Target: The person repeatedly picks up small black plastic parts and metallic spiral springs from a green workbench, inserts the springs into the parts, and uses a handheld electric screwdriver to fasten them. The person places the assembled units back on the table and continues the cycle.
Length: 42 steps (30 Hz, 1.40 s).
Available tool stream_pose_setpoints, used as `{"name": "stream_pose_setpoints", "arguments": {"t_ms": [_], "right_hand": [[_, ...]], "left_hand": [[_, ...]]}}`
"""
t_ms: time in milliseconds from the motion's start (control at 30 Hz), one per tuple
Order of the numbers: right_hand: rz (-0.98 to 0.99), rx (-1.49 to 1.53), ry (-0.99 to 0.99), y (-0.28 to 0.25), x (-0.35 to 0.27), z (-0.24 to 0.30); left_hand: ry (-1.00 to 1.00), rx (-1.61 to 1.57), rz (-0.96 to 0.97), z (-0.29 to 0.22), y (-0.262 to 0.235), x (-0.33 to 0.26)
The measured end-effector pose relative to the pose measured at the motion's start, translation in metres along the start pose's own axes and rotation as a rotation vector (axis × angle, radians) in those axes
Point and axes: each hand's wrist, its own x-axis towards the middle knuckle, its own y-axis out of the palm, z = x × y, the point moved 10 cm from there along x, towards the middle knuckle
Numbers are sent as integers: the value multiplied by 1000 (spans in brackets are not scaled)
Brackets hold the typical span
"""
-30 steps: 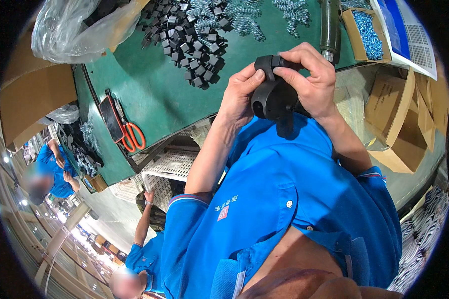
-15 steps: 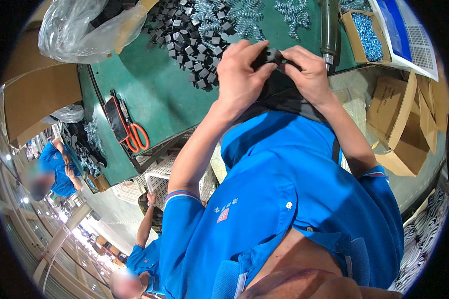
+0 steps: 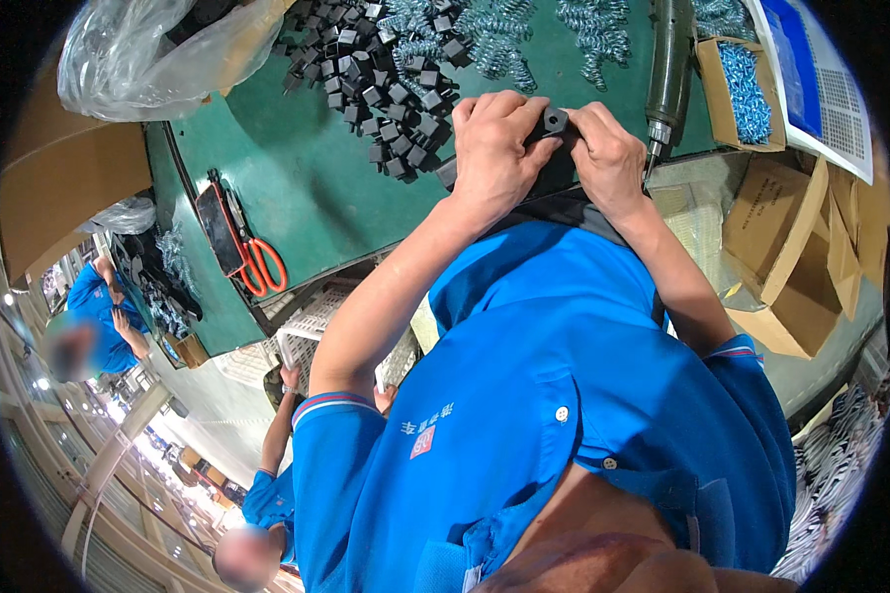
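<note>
The left hand (image 3: 499, 148) has its fingers curled narrowly around a black part (image 3: 555, 122), thumb against its near side. The right hand (image 3: 608, 156) pinches at the part's right side, fingers bunched; the exact contact is hidden. The part shows just inside the near edge of the green workbench (image 3: 336, 188); whether it touches the top cannot be told. To its left lies a loose heap of black blocks (image 3: 398, 124). Metal springs (image 3: 494, 44) lie farther toward the far edge. Right of the hands, a power screwdriver (image 3: 669, 79) points toward the near edge, beside a box of screws (image 3: 745, 96). Orange-handled scissors (image 3: 263, 267) lie near the near-left corner.
</note>
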Motion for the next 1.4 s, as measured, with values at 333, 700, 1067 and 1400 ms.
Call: {"name": "stream_pose_setpoints", "arguments": {"t_ms": [333, 700, 1067, 1400], "right_hand": [[139, -29, 9, 6, 0, -3], [1, -318, 325, -90, 35, -67], [223, 61, 53, 10, 12, -26], [205, -114, 241, -74, 27, -33]], "left_hand": [[96, 231, 67, -15, 9, 5], [78, 347, 155, -17, 18, 21], [88, 61, 64, -12, 12, 16], [139, 482, 188, -27, 37, 19]]}}
